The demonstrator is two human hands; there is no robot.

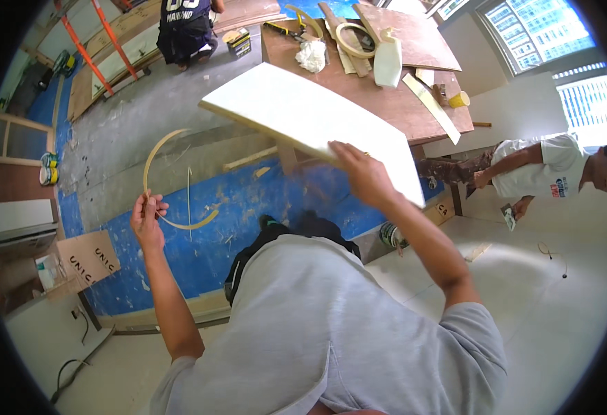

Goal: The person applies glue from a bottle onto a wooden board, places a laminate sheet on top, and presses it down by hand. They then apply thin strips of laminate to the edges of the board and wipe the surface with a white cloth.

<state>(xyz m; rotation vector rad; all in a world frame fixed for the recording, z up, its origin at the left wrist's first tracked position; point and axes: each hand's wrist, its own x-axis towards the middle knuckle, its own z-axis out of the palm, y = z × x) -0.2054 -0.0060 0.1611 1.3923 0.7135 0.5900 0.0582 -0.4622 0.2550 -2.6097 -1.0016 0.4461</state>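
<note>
Board (310,111): white face upward, tan along the near edge, held tilted in front of the person in the grey shirt (303,304), on the side toward the table (386,100). It overlaps part of the table in view; from where I stand, I cannot tell whether the two touch.

Right hand (362,169): closed on the near long edge of the board, right of the middle.

Left hand (149,218): pinching the strip (145,173) between thumb and fingers, well apart from the board. The strip is thin and tan, bent into an open hoop (both ends hang free, apart from each other).

Table: bears a coil (340,45), a cutter (284,31) with yellow and black parts, a crumpled white cloth (311,57), a white bottle (388,63) and a wide brown panel (417,41). A yellow cup (459,99) is near the right edge.

Floor: a blue sheet (179,256) runs beneath the person. A tin (390,235) is near the person's right leg; a piece of cardboard (99,259) is at the left. An orange ladder (114,38) is at the far left.

Others: one co-worker (182,28) in dark clothes is low beyond the board; another (545,162), in a white shirt, holds a scraper (508,216) at the right.
</note>
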